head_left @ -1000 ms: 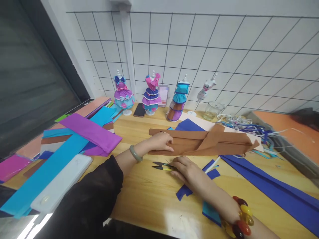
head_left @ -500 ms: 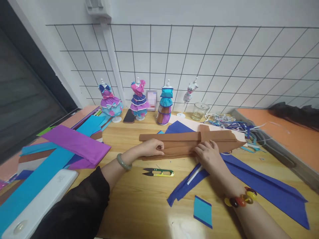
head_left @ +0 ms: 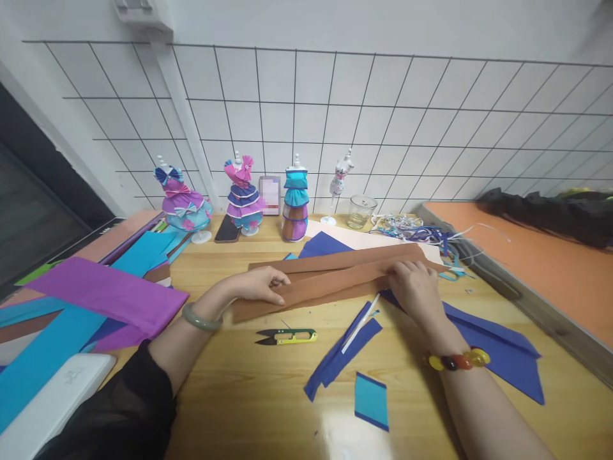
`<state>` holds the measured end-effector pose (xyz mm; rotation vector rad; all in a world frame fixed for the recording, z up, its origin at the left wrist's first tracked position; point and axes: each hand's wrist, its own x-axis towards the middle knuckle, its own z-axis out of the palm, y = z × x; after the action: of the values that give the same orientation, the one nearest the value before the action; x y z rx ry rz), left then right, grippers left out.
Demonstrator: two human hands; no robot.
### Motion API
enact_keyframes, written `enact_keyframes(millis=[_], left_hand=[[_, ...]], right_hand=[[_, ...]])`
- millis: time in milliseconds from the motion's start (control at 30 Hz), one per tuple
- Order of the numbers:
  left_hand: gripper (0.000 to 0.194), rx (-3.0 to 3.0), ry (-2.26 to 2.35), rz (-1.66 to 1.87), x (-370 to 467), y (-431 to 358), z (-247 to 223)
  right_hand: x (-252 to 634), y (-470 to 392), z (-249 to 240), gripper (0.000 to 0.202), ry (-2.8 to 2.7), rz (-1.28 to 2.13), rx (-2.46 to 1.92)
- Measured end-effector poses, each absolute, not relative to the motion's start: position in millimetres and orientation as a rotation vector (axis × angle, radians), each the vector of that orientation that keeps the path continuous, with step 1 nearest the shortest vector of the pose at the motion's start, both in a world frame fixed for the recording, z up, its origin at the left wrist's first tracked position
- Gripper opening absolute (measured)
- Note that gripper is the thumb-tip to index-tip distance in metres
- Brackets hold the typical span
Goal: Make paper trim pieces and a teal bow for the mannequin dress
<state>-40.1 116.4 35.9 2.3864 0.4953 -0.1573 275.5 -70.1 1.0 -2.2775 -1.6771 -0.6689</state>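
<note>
A long piece of brown fabric (head_left: 330,281) lies in folds across the middle of the wooden table. My left hand (head_left: 262,285) grips its left part, thumb and fingers pinched around a fold. Toward its right end, my right hand (head_left: 416,285) has its fingers curled over the edge of the fabric; the fingertips are partly hidden. Thread snips (head_left: 286,336) with black blades and a green and yellow handle lie in front of the fabric. A dark blue strip (head_left: 342,358) with a white strip on it, and a small turquoise square (head_left: 371,401) with dark blue edges, are closer to me.
Dressed miniature mannequins (head_left: 295,198) stand along the tiled wall, with a bare one (head_left: 341,176), a phone (head_left: 227,229) and a glass (head_left: 361,212). Purple cloth (head_left: 105,294) and a white device (head_left: 62,396) lie left. Blue fabric (head_left: 493,351) and tangled ribbons (head_left: 407,228) lie right.
The brown fabric now lies in broader, slanting folds, and the small crosswise flap near its right end no longer shows. My hands have moved with it. The view has shifted to the right.
</note>
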Motion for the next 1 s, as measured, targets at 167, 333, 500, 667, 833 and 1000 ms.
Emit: enact_keyframes(millis=[167, 333, 500, 667, 833, 1000], left_hand=[[0.045, 2.427, 0.55, -0.218, -44.4, 124.9, 32.9], [0.035, 2.526, 0.54, -0.15, -40.0, 113.3, 35.6], [0.024, 2.693, 0.215, -0.032, -29.9, 70.2, 58.6], [0.028, 2.563, -0.04, -0.081, -25.4, 52.9, 70.9], [0.047, 2.52, 0.436, 0.247, -28.0, 99.4, 36.8], [0.044, 2.77, 0.856, 0.458, -26.9, 138.2, -5.1]], right_hand=[[285.4, -69.0, -5.1, 0.026, -1.561, -0.621, -2.266], [273.1, -62.9, -8.5, 0.039, -1.605, -0.531, -1.951], [219.6, -59.7, -1.4, 0.065, -1.99, -0.314, -1.658], [185.2, -62.0, 5.6, 0.038, -2.284, -0.097, -1.542], [188.6, -64.1, 7.7, 0.023, -2.287, 0.035, -1.743], [184.6, -69.7, 12.3, 0.021, -2.295, 0.137, -1.879]])
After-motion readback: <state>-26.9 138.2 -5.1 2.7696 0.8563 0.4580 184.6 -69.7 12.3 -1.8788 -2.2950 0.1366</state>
